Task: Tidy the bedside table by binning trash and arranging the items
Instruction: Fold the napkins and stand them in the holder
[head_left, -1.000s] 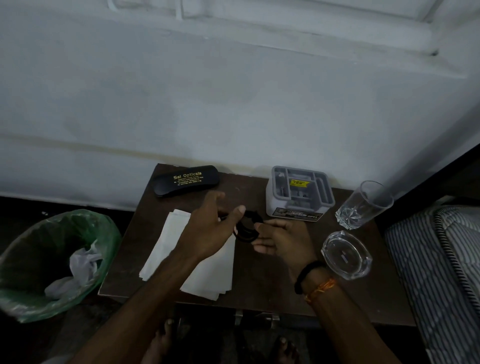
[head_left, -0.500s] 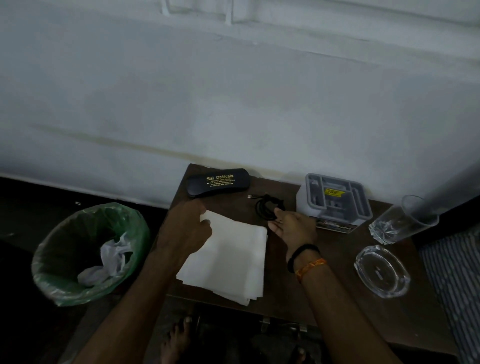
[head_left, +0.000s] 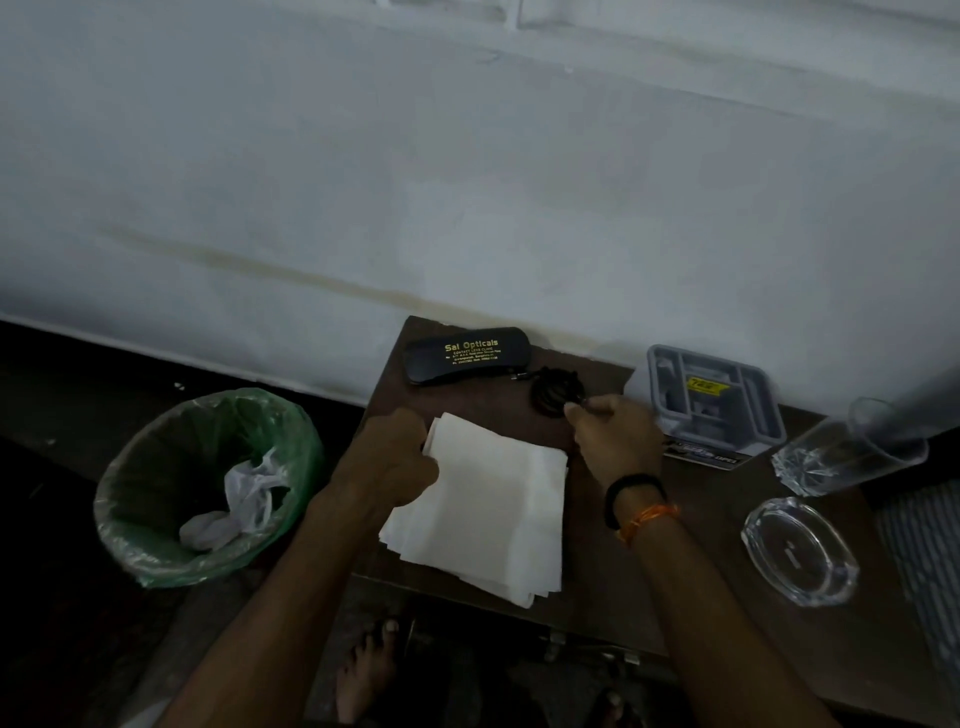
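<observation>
On the dark wooden bedside table lies a stack of white paper napkins. My left hand grips the stack's left edge with curled fingers. A coiled black cable sits behind the napkins, right of a black spectacle case with gold lettering. My right hand pinches the cable's near end. A bin lined with a green bag stands on the floor to the left, with crumpled white trash inside.
A grey plastic organiser box stands at the table's back right. A drinking glass and a glass ashtray sit on the right side. A striped mattress borders the table on the right. My bare feet show below.
The cable has gone from between both hands to the table beside the spectacle case. My left hand moved down-left onto the napkin stack's edge. The view shifted left.
</observation>
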